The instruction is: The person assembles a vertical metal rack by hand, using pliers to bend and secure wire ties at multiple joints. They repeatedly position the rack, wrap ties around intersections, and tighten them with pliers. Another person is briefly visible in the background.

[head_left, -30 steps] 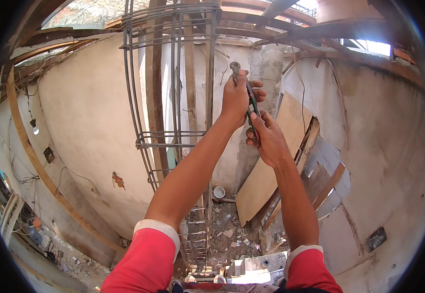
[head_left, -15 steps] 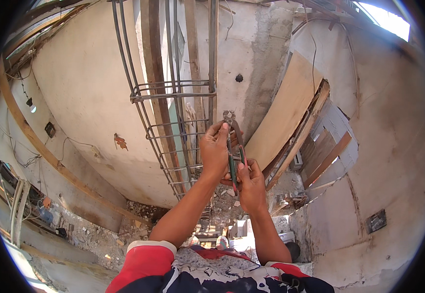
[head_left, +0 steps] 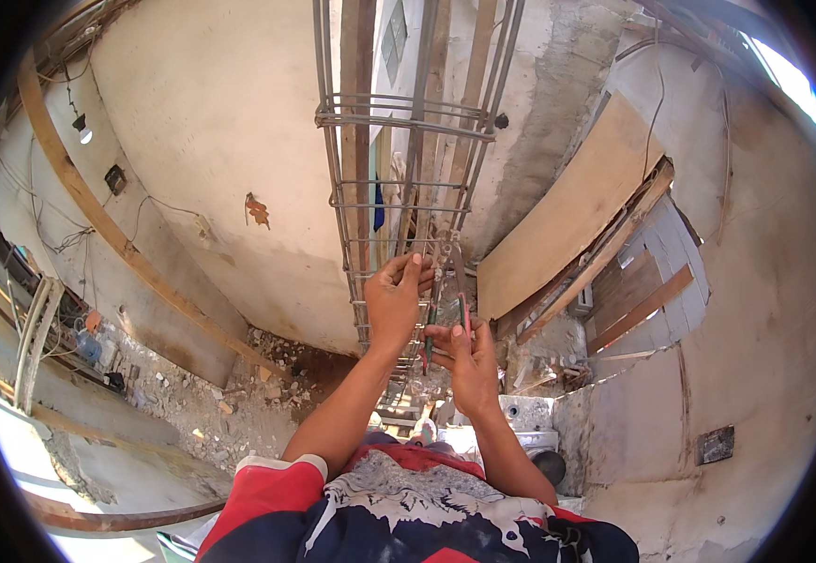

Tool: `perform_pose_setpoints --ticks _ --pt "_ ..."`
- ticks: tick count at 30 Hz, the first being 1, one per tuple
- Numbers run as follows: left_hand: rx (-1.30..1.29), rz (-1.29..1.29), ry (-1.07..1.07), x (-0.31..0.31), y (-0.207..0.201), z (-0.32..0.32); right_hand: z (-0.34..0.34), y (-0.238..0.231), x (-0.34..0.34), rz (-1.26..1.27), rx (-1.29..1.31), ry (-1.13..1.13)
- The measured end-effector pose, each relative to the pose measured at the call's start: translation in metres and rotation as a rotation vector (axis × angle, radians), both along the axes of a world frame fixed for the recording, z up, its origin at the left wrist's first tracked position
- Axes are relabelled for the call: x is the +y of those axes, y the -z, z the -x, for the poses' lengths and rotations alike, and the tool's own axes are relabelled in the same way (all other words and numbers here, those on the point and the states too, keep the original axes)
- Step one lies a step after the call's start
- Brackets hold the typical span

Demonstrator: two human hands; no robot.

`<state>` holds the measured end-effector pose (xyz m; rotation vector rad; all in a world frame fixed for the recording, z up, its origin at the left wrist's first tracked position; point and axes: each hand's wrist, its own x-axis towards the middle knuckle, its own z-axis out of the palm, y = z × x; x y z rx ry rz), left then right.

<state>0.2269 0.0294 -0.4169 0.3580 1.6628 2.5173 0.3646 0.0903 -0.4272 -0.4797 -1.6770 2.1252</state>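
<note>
A pair of pincers (head_left: pixel 459 272) with red and green handles is in my right hand (head_left: pixel 474 371). Its handles are spread apart, and its head points up toward the steel bars. My left hand (head_left: pixel 391 308) is just left of the pincers, thumb and fingers pinched together; whatever may be between them is too small to make out. Behind both hands rises a rebar cage (head_left: pixel 408 123) of long upright bars with square stirrups tied across them. The pincers' head overlaps the cage in view, so I cannot tell whether it touches a bar.
A leaning plywood panel (head_left: pixel 572 211) with a timber edge stands to the right. Along the left wall slants a long wooden beam (head_left: pixel 113 235). Rubble (head_left: pixel 202 413) covers the floor at lower left. Wooden posts (head_left: pixel 356 141) stand behind the cage.
The view has shifted, so the cage now appears farther right. My left hand has come off the pincers' head and moved left of it. The handles have spread wider in my right hand.
</note>
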Motion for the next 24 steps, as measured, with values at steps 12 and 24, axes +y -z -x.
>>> perform_pose_setpoints --ticks 12,24 --pt "-0.377 -0.433 0.089 -0.124 0.017 0.035 0.058 -0.031 -0.017 -0.280 0.310 -0.064" --pt "-0.363 -0.060 -0.226 -0.216 0.061 0.017 0.213 0.068 -0.036 -0.589 -0.143 -0.001"
